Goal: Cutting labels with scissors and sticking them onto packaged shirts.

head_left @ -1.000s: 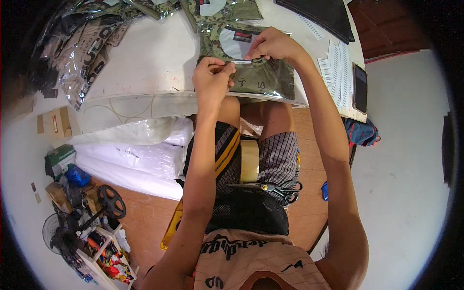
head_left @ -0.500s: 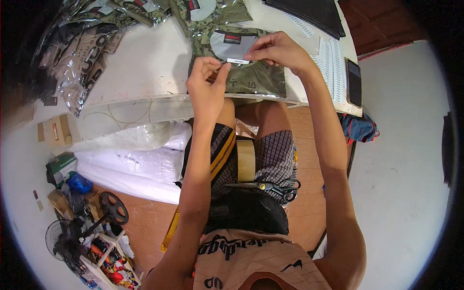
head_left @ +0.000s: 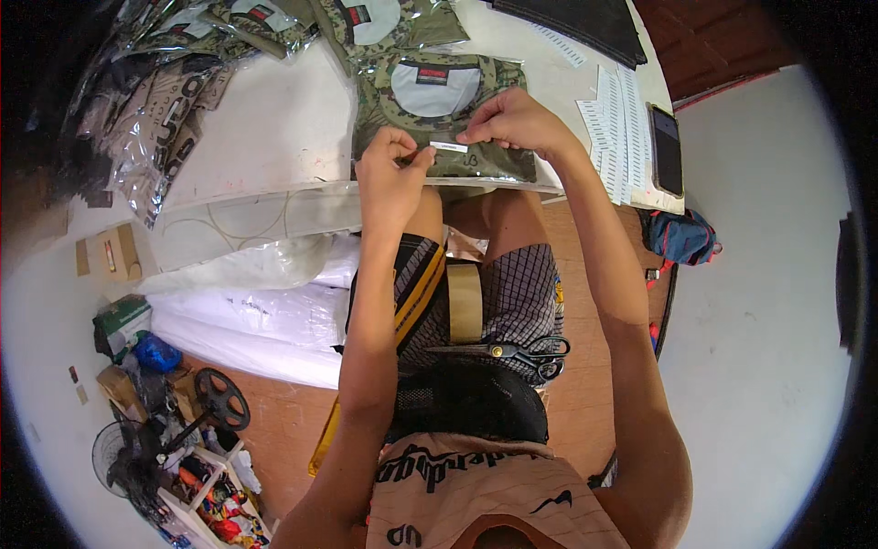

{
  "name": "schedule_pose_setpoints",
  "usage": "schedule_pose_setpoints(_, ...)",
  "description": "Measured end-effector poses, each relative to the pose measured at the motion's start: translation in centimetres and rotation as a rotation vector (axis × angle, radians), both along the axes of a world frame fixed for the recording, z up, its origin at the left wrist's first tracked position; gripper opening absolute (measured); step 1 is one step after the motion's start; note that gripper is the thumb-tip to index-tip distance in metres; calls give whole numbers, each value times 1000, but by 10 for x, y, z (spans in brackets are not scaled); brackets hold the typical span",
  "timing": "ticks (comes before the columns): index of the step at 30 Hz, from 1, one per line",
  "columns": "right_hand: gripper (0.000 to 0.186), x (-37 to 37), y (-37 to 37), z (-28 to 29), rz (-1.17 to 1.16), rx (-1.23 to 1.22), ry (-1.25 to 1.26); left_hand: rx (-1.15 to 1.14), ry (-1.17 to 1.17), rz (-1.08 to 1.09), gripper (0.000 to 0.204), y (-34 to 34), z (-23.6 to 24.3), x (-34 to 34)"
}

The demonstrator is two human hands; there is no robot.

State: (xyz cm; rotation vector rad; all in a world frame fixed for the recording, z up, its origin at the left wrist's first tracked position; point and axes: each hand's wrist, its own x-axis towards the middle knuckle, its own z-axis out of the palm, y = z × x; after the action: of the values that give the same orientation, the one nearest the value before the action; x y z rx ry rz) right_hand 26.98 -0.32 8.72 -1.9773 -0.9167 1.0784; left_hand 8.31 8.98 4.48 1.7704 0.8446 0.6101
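A folded green camouflage T-shirt [head_left: 375,96] in a clear plastic bag lies near the table's front edge, its pale inner collar facing up. Over its chest, below the collar, is a small white label sticker [head_left: 448,146] with dark print. My left hand [head_left: 393,174] pinches the sticker's left end between thumb and fingers. At the other end, the fingertips of my right hand [head_left: 519,126] are closed on its upper right corner. Whether the sticker touches the plastic, I cannot tell.
More bagged shirts [head_left: 370,23] lie at the back and left of the white table [head_left: 274,119]. On the right are label sheets [head_left: 615,137], a phone [head_left: 666,151] and a black folded stack [head_left: 585,27]. Scissors [head_left: 503,351] and a tape roll [head_left: 465,302] rest on my lap.
Both hands have brought the sticker toward me, from the collar's lower edge down onto the shirt's chest area. More of the collar shows now. The bagged shirt has stayed about in place.
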Motion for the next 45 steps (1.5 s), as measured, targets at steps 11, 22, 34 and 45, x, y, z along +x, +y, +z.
schedule_pose_setpoints(11,22,-3,0,-9,-1,52,-37,67,-11,15,21,-4,7,-1)
schedule_pose_setpoints(22,41,-58,-27,-29,-282,411,-387,183,99,62,22,-6,14,2)
schedule_pose_setpoints(34,76,-129,-43,-43,-78,151,-1183,161,-5,73,22,-7,-3,-1)
schedule_pose_setpoints(45,90,-129,-40,-50,-50,3,-1276,632,-56,141,28,-28,11,-8)
